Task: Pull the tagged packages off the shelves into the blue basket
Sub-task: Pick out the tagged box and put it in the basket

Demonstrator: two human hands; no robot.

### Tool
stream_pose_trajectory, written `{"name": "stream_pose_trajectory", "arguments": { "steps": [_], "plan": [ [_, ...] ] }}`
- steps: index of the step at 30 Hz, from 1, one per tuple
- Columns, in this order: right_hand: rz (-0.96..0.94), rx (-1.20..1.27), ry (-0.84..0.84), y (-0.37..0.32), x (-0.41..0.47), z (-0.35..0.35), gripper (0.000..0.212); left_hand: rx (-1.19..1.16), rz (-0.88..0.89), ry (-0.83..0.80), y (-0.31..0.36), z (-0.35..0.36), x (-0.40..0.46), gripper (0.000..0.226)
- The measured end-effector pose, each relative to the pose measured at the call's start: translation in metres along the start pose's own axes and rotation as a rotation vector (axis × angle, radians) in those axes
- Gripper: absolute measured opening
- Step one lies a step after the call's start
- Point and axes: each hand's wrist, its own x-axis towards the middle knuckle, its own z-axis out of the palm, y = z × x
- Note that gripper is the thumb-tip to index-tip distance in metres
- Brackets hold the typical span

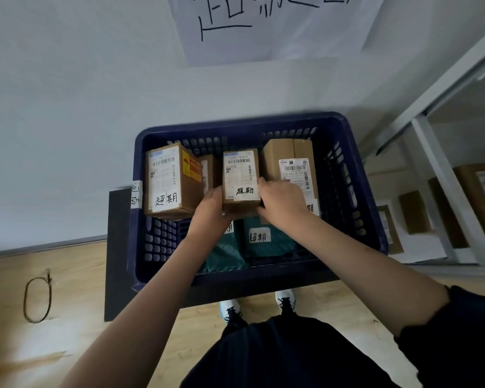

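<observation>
Brown cardboard forms the small box (241, 179) now held between both hands inside the blue basket (356, 175). The left hand (212, 204) grips its left edge and underside with curled fingers; the right hand (282, 201) clamps its right edge, thumb toward the label face. The box stands upright between the fingers, its base just above the green mailer (259, 239) that lies below the wrists on the basket floor.

Risks from this position, as a judgement:
- The box is tall and narrow. If released upright on the soft mailer, it may topple toward the wrists or against its neighbours.
- The gap is tight. To the left of the left fingers stands a larger carton (170, 182), with a thin package (207, 172) just beyond the left fingertips; beside the right fingers stands a taller carton (290, 166), which the right hand partly covers. Fingers may be pinched on lowering, or a neighbour knocked over.
- Uneven release by one hand would tilt the box.

Appearance of the held box: plain kraft board, a white shipping label with barcodes on the upper face, and below it a white tag (244, 191) handwritten in black characters. The same tag style shows on the larger carton and the mailer. Further boxes (415, 212) remain on the shelves, well to the right of the right hand.
</observation>
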Motion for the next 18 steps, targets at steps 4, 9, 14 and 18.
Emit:
{"name": "stream_pose_trajectory", "arguments": {
  "steps": [4,9,14,18],
  "plan": [
    [-0.016,-0.129,0.008,-0.007,0.006,0.003,0.054,0.095,-0.094,-0.033,-0.003,0.005,0.004,0.034],
    [0.0,-0.208,-0.003,-0.014,0.007,0.011,0.061,0.143,-0.165,-0.106,-0.003,0.004,0.006,0.036],
    [0.012,-0.133,-0.033,-0.012,0.005,0.006,0.026,0.098,-0.152,-0.082,0.003,-0.003,0.0,0.035],
    [-0.022,-0.043,0.029,-0.004,-0.009,-0.004,0.027,0.066,-0.134,-0.049,0.013,-0.015,-0.016,0.041]
  ]
}}
